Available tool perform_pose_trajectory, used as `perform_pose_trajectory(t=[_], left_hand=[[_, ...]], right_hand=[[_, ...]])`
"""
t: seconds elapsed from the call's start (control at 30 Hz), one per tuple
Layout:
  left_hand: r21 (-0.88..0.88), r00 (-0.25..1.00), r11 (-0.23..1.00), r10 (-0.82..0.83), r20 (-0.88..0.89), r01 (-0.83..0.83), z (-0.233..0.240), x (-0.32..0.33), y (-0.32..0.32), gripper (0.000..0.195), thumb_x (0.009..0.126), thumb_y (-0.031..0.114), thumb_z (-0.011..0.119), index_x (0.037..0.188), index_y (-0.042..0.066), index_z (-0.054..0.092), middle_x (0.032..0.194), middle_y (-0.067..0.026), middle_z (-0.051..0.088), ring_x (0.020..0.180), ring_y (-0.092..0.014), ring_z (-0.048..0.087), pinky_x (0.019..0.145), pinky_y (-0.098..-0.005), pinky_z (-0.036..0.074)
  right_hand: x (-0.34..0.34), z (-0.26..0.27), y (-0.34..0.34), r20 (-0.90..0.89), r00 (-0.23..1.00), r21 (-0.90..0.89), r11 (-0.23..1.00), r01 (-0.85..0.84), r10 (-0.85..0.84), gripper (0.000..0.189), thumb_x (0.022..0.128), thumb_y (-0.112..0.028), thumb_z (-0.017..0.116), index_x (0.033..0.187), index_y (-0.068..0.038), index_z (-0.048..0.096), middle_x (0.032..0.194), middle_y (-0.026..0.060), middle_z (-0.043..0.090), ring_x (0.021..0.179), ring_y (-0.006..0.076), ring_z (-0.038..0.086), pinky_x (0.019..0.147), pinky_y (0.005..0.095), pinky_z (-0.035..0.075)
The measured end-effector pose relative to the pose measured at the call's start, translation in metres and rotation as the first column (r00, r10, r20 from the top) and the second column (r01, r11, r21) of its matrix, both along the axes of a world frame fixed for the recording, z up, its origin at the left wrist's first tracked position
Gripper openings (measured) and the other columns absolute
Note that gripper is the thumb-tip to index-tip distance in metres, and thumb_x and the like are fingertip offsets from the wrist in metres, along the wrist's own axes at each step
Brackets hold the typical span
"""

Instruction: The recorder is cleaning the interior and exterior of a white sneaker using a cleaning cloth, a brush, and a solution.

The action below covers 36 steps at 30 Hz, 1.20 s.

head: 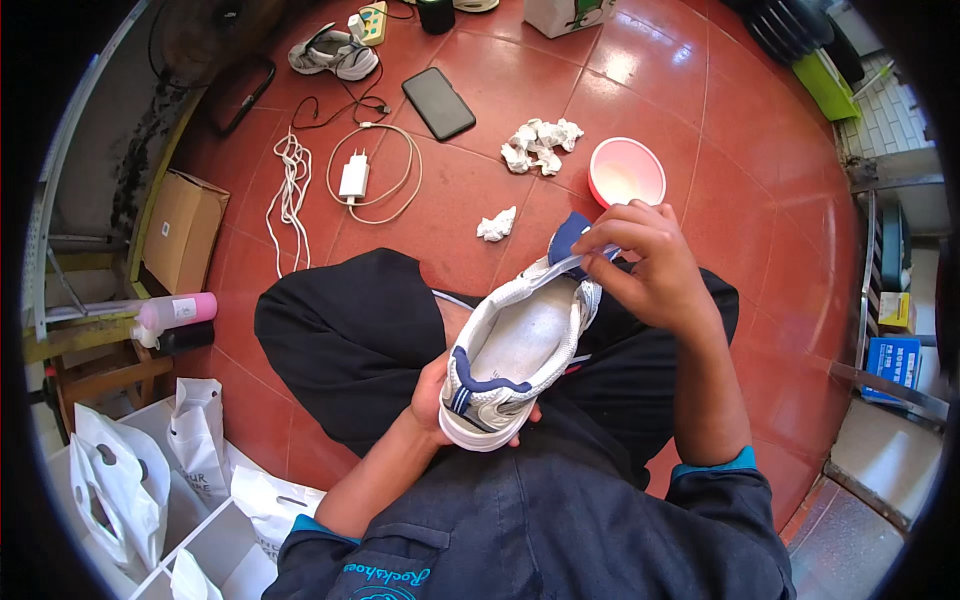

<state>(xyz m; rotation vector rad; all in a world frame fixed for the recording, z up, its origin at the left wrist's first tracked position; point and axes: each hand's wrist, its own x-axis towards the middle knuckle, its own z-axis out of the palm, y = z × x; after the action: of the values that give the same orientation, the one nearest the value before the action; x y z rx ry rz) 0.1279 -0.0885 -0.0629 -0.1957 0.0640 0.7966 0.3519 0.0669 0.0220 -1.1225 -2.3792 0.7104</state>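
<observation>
A white and grey sneaker [525, 330] with navy trim lies tilted over my lap, its heel towards me and its opening facing up. From below, my left hand [431, 397] grips the heel end, with most of the fingers hidden under the sole. My right hand [637, 259] pinches the sneaker's tongue [568, 238] between thumb and fingers at the far end. The tongue's navy face shows, and a white strip runs along it towards the collar. Inside, the pale insole is bare. Just beyond my right hand stands a pink bowl [628, 172] with pale contents.
Crumpled white paper [541, 144] and a smaller wad [496, 224] lie on the red tiles. Further off are a smartphone [439, 103], a white charger [354, 178] with cable, and another sneaker [334, 54]. A cardboard box [184, 229] and pink bottle [178, 310] stand left.
</observation>
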Motion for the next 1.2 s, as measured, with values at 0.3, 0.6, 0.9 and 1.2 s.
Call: perform_pose_trajectory(t=[0.3, 0.6, 0.9, 1.2], left_hand=[[-0.009, 1.0, 1.0, -0.006, -0.007, 0.006, 0.002, 0.001, -0.001, 0.073, 0.098, 0.05, 0.034, 0.149, -0.001, 0.025, 0.135, -0.0317, 0.046, 0.107, -0.049, 0.06, 0.075, -0.0604, 0.057], [-0.022, 0.999, 0.999, -0.034, 0.003, 0.034, -0.001, 0.0, -0.002, 0.073, 0.098, 0.052, 0.034, 0.149, -0.001, 0.026, 0.132, -0.0311, 0.049, 0.108, -0.049, 0.06, 0.076, -0.0607, 0.057], [-0.058, 0.993, 0.992, -0.115, -0.026, 0.113, -0.007, -0.004, -0.003, 0.071, 0.099, 0.051, 0.031, 0.148, 0.001, 0.028, 0.131, -0.0313, 0.051, 0.11, -0.049, 0.059, 0.078, -0.0618, 0.056], [-0.055, 0.993, 0.992, -0.115, -0.032, 0.113, -0.011, -0.003, -0.002, 0.067, 0.1, 0.05, 0.027, 0.151, 0.006, 0.026, 0.135, -0.031, 0.048, 0.111, -0.05, 0.058, 0.078, -0.0626, 0.056]], right_hand=[[-0.002, 0.003, -0.008, -0.01, 1.0, 0.023, 1.0, 0.01, -0.01, 0.012, 0.073, -0.009, 0.072, 0.084, -0.014, 0.071, 0.083, -0.0011, 0.064, 0.08, 0.0181, 0.056, 0.084, 0.0339, 0.034], [-0.012, 0.0, -0.011, -0.014, 0.996, 0.009, 0.996, -0.085, 0.085, 0.01, 0.073, -0.01, 0.074, 0.082, -0.013, 0.071, 0.085, -0.0008, 0.063, 0.084, 0.0187, 0.057, 0.086, 0.0348, 0.034], [-0.014, 0.006, -0.009, -0.026, 0.98, 0.004, 0.981, -0.195, 0.195, 0.012, 0.072, -0.007, 0.072, 0.083, -0.012, 0.072, 0.084, 0.0008, 0.066, 0.083, 0.0191, 0.059, 0.083, 0.0338, 0.035], [-0.007, 0.013, -0.008, -0.035, 0.989, -0.049, 0.989, -0.142, 0.141, 0.013, 0.073, -0.008, 0.072, 0.084, -0.013, 0.072, 0.085, -0.0002, 0.064, 0.086, 0.0169, 0.058, 0.087, 0.0338, 0.033]])
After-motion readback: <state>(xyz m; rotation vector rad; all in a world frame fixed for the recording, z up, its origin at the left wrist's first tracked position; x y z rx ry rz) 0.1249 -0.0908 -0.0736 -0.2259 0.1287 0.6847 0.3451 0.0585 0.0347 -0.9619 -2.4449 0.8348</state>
